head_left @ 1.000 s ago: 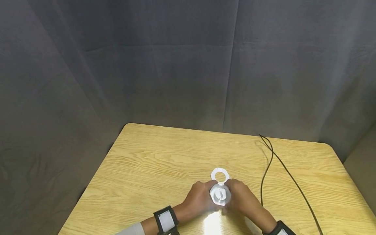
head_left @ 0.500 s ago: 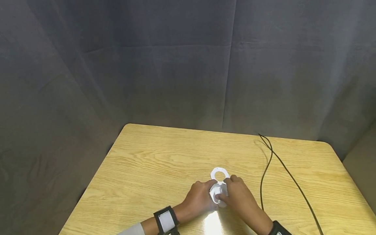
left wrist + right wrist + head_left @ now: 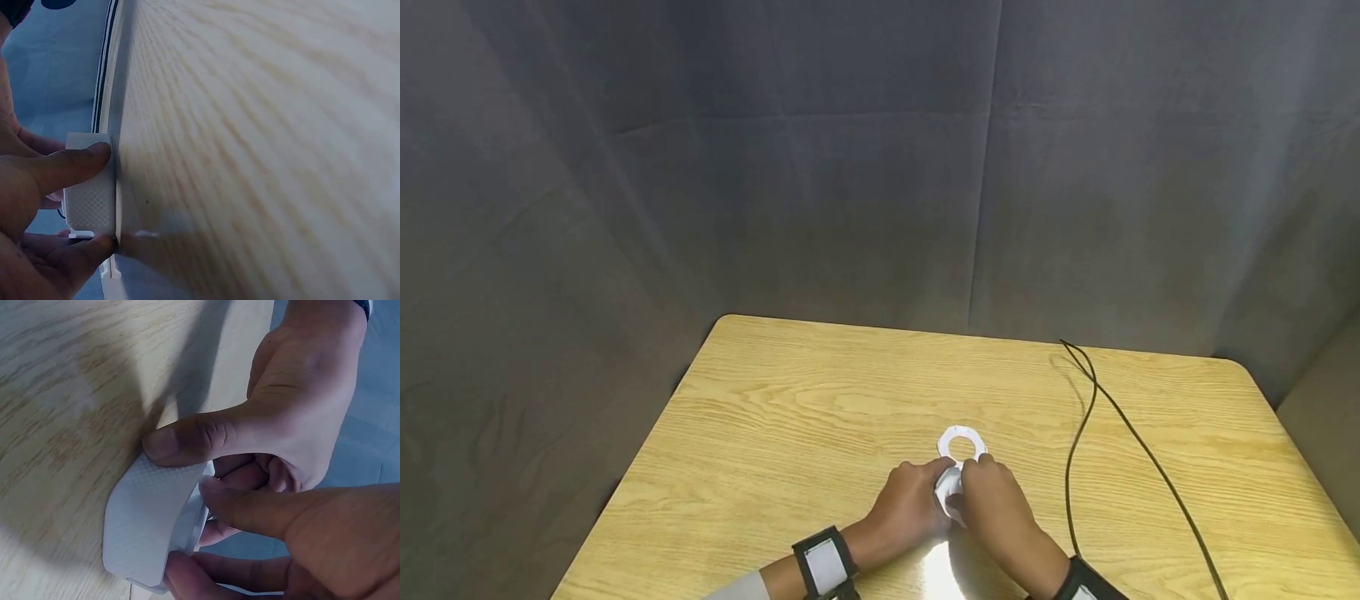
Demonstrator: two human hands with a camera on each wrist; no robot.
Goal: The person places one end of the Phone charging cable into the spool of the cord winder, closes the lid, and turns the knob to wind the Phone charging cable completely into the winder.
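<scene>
Head view: left hand [image 3: 912,502] and right hand [image 3: 992,500] met at the table's [image 3: 790,433] near edge, both gripping a white plastic part [image 3: 949,492]; a white ring [image 3: 961,446] lay just beyond, a black cable [image 3: 1078,442] to the right.
Left wrist view: thumb and fingers [image 3: 69,164] clamped the white plastic part [image 3: 90,200] against the tabletop.
Right wrist view: the left hand's thumb [image 3: 206,434] pressed the part's textured face [image 3: 147,515]; right fingers [image 3: 269,509] curled round its rim.

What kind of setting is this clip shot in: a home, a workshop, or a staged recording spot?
Most likely a staged recording booth. A dark grey curtain closes in the wooden table on all visible sides, and a black cable trails across it. Both hands, left hand and right hand, hold a white plastic part; a white ring lies beside them.
</scene>
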